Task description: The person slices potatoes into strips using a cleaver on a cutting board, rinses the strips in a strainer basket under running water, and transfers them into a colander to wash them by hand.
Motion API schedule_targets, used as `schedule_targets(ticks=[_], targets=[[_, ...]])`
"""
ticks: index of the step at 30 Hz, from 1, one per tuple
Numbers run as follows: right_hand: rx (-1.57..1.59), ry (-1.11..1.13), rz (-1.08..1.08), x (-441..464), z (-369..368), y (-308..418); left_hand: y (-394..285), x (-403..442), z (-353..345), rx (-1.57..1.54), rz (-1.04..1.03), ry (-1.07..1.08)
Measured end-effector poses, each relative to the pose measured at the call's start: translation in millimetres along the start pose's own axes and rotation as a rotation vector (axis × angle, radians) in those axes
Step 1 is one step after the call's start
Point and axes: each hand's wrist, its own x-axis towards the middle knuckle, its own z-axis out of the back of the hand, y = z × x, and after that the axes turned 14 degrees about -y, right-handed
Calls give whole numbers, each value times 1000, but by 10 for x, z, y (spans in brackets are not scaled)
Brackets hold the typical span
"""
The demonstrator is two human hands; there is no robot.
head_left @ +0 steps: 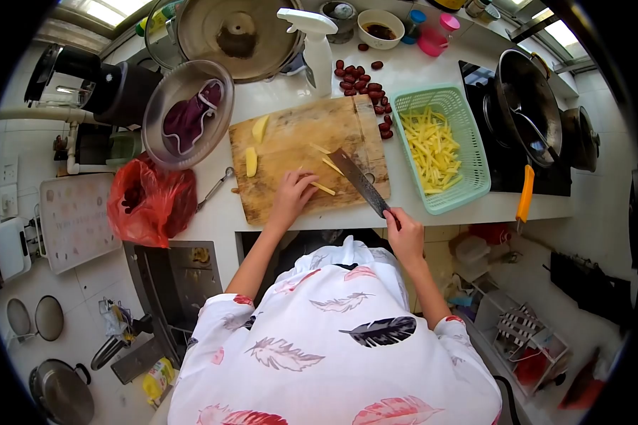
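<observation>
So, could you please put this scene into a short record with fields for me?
Left hand: over the cutting board, on or just above a thin yellow strip
Right hand: gripping the knife by its handle
Uncut stock: two larger yellow pieces near the board's left side
Cut stock: yellow strips in the green basket, right of the board
Behind board: spray bottle, dark red fruits
Far right: wok on the stove
</observation>
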Motion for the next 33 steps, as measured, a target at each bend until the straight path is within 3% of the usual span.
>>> schedule_targets(ticks=[6,9,12,15,18,21,24,33], targets=[[-17,-12,11,-4,-25,61,60,70,12,32,-88,207],[-3,-45,-46,18,-61,50,-100,254,-129,31,-2,69],[25,-75,-102,28,-103,6,-30,379,-315,39,-134,94],[43,-88,-139,36,-102,-35,40,412,-354,55,-157,189],[53,-97,-156,11,-86,-56,73,357,-257,43,-186,152],[61,-92,-158,-12,-63,-84,85,270,-36,58,1,252],[56,-76,-164,-31,-71,-60,130,138,56,48,-94,249],[71,-9,-194,-28,-159,-138,86,220,-113,-34,-3,197]])
